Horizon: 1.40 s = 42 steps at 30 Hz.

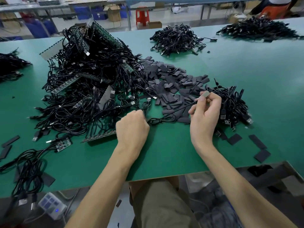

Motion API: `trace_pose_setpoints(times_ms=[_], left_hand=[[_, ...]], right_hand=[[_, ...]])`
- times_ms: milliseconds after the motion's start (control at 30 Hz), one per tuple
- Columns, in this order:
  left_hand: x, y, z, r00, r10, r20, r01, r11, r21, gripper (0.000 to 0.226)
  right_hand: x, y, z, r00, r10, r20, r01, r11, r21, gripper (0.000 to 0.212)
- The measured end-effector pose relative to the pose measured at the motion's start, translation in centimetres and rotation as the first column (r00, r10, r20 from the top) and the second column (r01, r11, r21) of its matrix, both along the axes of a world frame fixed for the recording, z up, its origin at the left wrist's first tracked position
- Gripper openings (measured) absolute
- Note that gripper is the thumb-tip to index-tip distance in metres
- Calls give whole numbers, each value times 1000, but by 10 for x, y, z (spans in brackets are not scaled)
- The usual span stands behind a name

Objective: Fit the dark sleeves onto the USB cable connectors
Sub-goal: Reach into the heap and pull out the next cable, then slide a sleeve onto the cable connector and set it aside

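Right hand [205,116] pinched a connector [205,94] at the near edge of the sleeve pile [166,83], fingers clamped on it. The left hand [132,127], just this side of the pile, was curled round the same cable [164,119] where it trailed over the table [246,66]. It looked like the lining-up step, though whether a sleeve was already on that end could not be told; the next move would call for one sleeve from the pile, slid squarely over the connector, and no brand, label or writing could be read.
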<state>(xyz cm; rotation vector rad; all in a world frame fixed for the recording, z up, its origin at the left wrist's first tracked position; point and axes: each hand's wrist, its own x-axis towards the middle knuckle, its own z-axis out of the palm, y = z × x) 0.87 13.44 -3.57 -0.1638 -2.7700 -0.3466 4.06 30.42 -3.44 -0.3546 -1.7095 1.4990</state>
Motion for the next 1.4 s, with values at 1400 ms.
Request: trace_pose_setpoints(times_ms=[1400], left_hand=[[2,15,-2,692,-722,12,323,324,890,12]], right_hand=[[-5,1,-6,857,509,79,-507,861,-47,4]])
